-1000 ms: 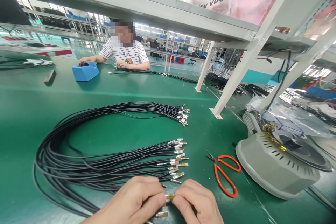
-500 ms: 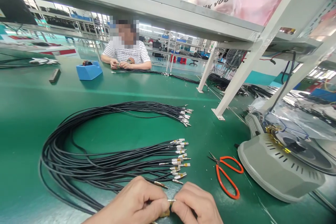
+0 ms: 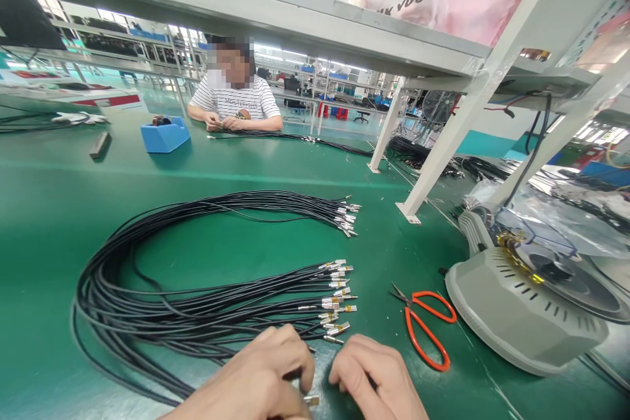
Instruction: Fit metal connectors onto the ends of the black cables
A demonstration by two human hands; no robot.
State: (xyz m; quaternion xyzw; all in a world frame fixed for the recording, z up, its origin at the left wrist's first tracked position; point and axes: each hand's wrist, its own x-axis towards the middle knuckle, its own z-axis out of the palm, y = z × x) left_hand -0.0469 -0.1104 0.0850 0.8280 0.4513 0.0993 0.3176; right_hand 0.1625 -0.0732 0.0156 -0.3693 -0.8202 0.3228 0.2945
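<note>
My left hand is closed at the bottom middle, its fingers curled over a cable's metal connector, whose end with a bit of yellowish tape pokes out below them. A short gap to the right, my right hand has its fingers bent and pressed together; what they hold, if anything, is hidden. Just beyond both hands lies a looped bundle of black cables. Its near ends carry silver connectors, some wrapped in yellow tape. The far ends point right too.
Orange-handled scissors lie right of my hands, beside a grey tape dispenser. Farther off are a blue tape dispenser and a small grey block. A shelf leg stands on the table. Opposite, a person handles cables.
My hands have come apart; before, they met around a small metal connector. My left fingers now curl over it, and the right hand has shifted slightly away to the right.
</note>
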